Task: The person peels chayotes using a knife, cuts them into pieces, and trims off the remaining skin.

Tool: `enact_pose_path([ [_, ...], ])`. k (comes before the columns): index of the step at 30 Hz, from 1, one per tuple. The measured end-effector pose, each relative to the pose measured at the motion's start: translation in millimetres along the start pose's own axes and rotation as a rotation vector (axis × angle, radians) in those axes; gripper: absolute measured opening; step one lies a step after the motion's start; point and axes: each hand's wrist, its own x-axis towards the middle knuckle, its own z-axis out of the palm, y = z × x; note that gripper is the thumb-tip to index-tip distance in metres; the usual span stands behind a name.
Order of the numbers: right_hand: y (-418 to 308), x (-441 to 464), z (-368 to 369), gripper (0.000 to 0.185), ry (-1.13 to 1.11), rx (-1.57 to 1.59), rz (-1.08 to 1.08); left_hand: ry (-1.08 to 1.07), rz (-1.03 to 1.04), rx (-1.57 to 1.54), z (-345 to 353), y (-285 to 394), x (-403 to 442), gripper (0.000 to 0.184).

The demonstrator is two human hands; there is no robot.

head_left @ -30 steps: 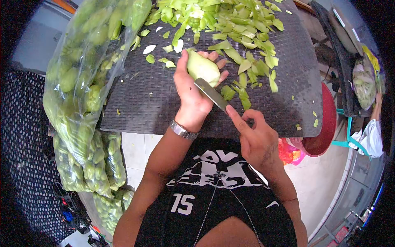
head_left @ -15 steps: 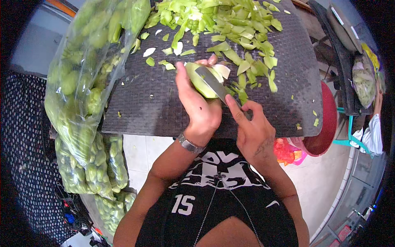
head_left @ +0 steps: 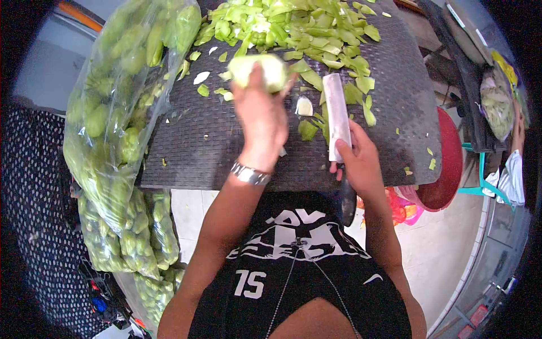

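1. The chayote (head_left: 272, 66) was over the worktop (head_left: 195, 158), beside the heaped peelings (head_left: 293, 25).
2. The left hand (head_left: 261, 117) held it in its grip, blurred; firm hold and fingertips clear of the edge seemed wise.
3. The right hand's (head_left: 363, 165) grip clasped the knife (head_left: 336, 107) near the blade's heel, apart from the chayote; light, controlled strokes suited it.
4. A bag (head_left: 96, 135) lay leftward.

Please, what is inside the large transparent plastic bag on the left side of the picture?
In the large transparent plastic bag, many rounded, light-green vegetables show through. Whatever lies deeper is covered by the outer ones and cannot be seen.
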Motion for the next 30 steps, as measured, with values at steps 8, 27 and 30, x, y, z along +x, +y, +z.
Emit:
enact_pose_path([
  [8, 26, 8, -10, 0.023, -0.051, -0.029, -0.093, -1.077, -0.774, -0.076, 142, -47, -41, 0.034],
  [27, -35, 18, -18, 0.094, 0.055, -1.23, -0.887, -0.487, -0.324, 0.644, -58, 81, -45, 0.014],
  [30, 6, 16, -41, 0.118, 0.261, -1.195, -0.569, -0.276, -0.171, 0.695, -78, 120, -31, 0.015],
])
